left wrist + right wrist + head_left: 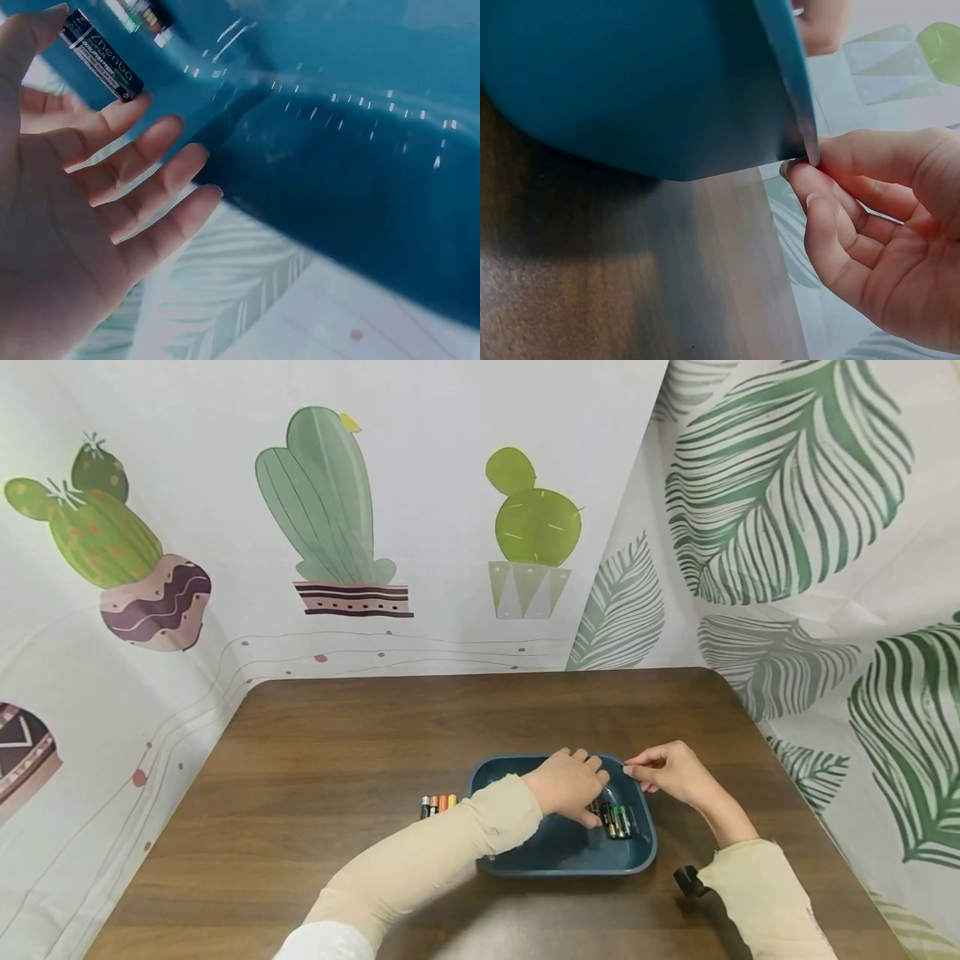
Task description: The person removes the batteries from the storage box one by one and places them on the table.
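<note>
A dark blue tray stands on the table, with several batteries lying side by side at its right end. My left hand reaches over the tray. In the left wrist view it pinches a black battery between thumb and index finger, the other fingers spread. At the tray's far right corner is my right hand. Its thumb and fingers pinch the tray's rim, as the right wrist view shows.
Several more batteries stand in a row on the brown table, left of the tray and partly behind my left sleeve. A black wrist camera is by my right sleeve. Printed cloth hangs behind the table.
</note>
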A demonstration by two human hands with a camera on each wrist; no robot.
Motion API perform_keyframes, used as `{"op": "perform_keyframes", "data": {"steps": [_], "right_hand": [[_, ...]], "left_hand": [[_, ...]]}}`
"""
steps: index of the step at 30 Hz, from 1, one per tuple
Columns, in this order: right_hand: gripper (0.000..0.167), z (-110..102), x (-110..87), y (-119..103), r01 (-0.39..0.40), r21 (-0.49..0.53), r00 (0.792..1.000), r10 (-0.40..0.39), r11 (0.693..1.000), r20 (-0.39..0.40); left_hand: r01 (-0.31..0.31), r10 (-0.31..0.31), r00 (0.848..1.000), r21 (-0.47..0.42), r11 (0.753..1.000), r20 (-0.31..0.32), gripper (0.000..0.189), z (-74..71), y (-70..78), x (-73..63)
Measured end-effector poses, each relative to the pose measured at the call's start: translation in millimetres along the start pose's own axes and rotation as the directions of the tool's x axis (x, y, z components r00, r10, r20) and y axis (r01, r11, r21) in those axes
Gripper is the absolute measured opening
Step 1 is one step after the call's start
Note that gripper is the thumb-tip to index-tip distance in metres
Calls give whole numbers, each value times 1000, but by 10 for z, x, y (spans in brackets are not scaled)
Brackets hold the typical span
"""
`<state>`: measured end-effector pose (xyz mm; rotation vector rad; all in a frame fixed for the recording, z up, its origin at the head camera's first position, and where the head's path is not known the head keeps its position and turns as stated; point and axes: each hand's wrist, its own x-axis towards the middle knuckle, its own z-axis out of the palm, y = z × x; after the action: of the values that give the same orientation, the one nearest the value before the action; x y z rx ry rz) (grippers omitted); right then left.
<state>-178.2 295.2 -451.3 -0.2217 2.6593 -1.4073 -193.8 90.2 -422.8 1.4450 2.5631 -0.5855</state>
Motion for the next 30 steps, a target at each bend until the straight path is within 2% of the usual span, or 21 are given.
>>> {"op": "perform_keyframes", "data": {"steps": [8, 14, 22, 30], "right_hand": [[16, 16, -14, -25, 9, -5, 1000, -9, 1000, -11], [16, 16, -10, -29, 21, -16, 1000, -22, 1000, -21], [15, 1, -6, -20, 10, -19, 1000, -10, 1000, -19], [15, 12, -4, -22, 4, -32, 1000, -5, 999, -17]], "left_hand": [[28, -33, 993, -44, 999, -117, 64, -110, -239, -239], [67, -87, 975, -102, 993, -203, 57, -58, -458, -469], [116, -154, 963, -176, 978, -220, 53, 76, -749, -730], [144, -194, 955, -217, 965, -226, 51, 131, -957, -1007]]}}
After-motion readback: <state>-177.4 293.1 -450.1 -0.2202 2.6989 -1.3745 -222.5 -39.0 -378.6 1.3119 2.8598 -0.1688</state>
